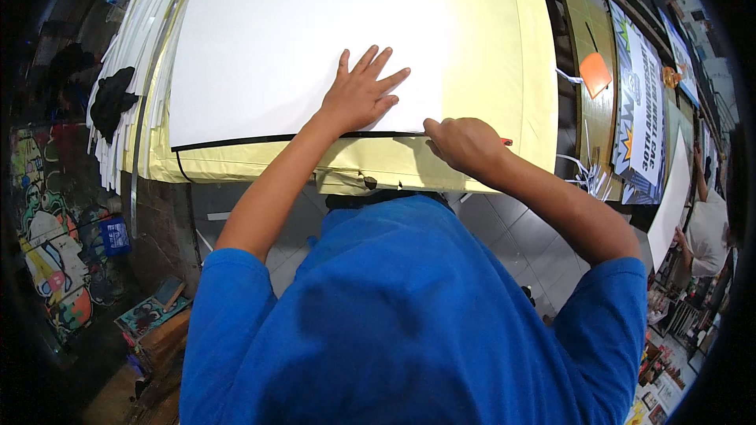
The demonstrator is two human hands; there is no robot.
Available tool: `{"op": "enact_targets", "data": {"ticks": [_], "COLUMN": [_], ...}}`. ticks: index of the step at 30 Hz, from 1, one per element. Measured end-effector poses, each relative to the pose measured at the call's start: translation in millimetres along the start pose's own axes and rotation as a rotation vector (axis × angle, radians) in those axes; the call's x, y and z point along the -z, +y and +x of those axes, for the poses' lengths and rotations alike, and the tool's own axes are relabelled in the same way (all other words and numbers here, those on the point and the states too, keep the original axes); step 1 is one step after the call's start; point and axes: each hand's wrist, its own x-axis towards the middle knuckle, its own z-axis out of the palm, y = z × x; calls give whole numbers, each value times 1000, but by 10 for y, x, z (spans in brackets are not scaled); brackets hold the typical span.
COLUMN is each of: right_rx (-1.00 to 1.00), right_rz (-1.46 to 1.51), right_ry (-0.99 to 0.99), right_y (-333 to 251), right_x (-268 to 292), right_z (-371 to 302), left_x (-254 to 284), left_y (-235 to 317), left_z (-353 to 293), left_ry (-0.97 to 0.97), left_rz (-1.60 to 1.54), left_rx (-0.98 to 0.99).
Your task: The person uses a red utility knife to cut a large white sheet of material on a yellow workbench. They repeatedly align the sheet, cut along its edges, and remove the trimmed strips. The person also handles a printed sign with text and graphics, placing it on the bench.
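A large white sheet (pixel 276 47) lies on a table covered in yellow (pixel 492 39). A thin black strip (pixel 236 142) runs along the sheet's near edge. My left hand (pixel 358 98) presses flat on the sheet near that edge, its fingers spread. At the sheet's near right corner my right hand (pixel 468 145) is closed in a fist-like grip. From the heel of that fist pokes the red end of a small tool (pixel 506 142); the rest of it is hidden by my fingers.
White strips (pixel 130 79) are heaped at the table's left side, a black cloth (pixel 113 104) on them. To the right lie an orange flat piece (pixel 595 75) and printed boards (pixel 642 102). Another person (pixel 706 224) is at the far right by a white panel (pixel 669 197).
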Motion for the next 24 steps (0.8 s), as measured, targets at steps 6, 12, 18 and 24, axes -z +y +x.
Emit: {"op": "enact_targets", "data": {"ticks": [6,12,18,24], "right_rx": [-66,-217,-597,-788], "right_rz": [-25,73,870,1516], "right_ry": [-88,7,283,575], "right_y": [429,753,652,213], "right_x": [-68,63,-261,-604], "right_z": [-298,-789,-1153,-1252], "left_x": [-35,-25,233,579], "left_y": [-15,-17,-1168,-2647], "left_z": [-9,22,-562,-2410], "left_ry": [14,19,654,354], "left_rz": [7,17,-157,65], "left_rx": [-3,4,384,1342]}}
